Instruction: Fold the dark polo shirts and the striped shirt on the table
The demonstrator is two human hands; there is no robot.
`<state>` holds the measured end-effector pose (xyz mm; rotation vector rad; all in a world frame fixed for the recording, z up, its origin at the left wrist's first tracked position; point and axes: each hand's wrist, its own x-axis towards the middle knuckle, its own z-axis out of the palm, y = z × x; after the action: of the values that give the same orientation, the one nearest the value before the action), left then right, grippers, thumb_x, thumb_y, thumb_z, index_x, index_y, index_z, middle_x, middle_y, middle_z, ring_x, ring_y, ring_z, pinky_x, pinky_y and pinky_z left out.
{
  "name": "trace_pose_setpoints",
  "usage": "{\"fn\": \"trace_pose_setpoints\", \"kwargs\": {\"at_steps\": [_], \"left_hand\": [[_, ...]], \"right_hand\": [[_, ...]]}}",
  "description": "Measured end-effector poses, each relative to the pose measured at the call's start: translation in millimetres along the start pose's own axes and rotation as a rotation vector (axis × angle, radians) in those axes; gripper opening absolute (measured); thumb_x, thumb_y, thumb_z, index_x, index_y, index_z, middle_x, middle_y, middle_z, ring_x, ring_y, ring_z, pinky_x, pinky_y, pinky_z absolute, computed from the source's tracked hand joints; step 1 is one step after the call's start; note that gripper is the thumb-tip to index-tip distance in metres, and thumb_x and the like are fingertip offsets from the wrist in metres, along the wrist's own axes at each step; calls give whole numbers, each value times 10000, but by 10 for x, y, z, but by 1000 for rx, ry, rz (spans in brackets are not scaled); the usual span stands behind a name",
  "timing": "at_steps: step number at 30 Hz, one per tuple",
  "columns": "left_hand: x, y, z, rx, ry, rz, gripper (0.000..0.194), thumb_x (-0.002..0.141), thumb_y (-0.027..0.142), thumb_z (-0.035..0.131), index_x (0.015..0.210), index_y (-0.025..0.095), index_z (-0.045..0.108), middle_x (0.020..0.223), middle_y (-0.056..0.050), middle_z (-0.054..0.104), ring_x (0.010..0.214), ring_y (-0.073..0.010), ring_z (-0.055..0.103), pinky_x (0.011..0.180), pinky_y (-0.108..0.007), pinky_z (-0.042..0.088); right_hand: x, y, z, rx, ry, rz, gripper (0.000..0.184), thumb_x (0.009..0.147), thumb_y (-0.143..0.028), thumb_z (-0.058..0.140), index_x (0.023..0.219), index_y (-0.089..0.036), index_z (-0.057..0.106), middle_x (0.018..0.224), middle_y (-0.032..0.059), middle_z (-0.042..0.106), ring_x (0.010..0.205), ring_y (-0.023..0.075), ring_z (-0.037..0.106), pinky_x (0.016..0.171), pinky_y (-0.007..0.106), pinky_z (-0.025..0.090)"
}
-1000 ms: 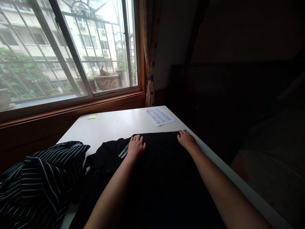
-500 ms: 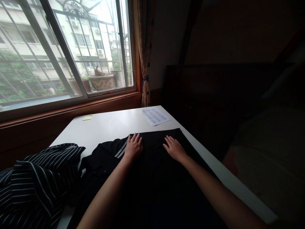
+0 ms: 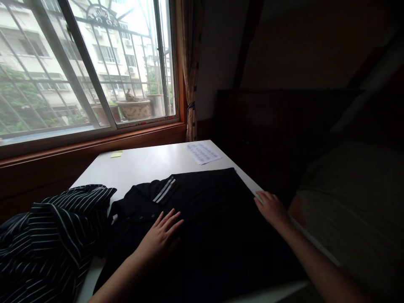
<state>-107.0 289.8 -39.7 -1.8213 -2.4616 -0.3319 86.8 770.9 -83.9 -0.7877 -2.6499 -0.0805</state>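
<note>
Black shirt (image 3: 205, 198), spread on the desk (image 3: 142, 164): its striped cuff (image 3: 164, 190) is now uncovered, seemingly flat; left hand (image 3: 164, 231), splayed, empty, is drawn onto its front; right hand (image 3: 270, 207), half-curled, is brought hemward, hold unclear

A black shirt (image 3: 208, 219) lies spread nearly flat on the bench (image 3: 135, 164). Its collar (image 3: 118, 208) points toward the bench's left side, a small white tag (image 3: 115, 218) showing there, with small round buttons (image 3: 140, 217) just beside. Two pale parallel stripes (image 3: 164, 190) mark a sleeve toward the bench's far end. The straight hem runs along the bench's right edge.
</note>
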Motion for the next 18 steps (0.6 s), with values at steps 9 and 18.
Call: {"fn": "trace_pose_setpoints", "kwargs": {"at_steps": [9,18], "left_hand": [[-1380,90,-244,27,56,45,512,798,209,736,1272,358,610,1245,-16,655,1153,-229,611,943,-324,572],[-1595,216,-398,123,237,73,348,903,58,504,1129,285,641,958,29,668,864,-147,606,1068,-394,357]], "right_hand": [[-934,-308,-405,85,124,-207,227,951,-372,484,953,-228,659,922,97,666,866,267,611,781,394,476],[-1358,-222,-636,355,-35,-302,268,953,-487,531,853,-254,618,879,51,639,809,221,631,752,345,515]]}}
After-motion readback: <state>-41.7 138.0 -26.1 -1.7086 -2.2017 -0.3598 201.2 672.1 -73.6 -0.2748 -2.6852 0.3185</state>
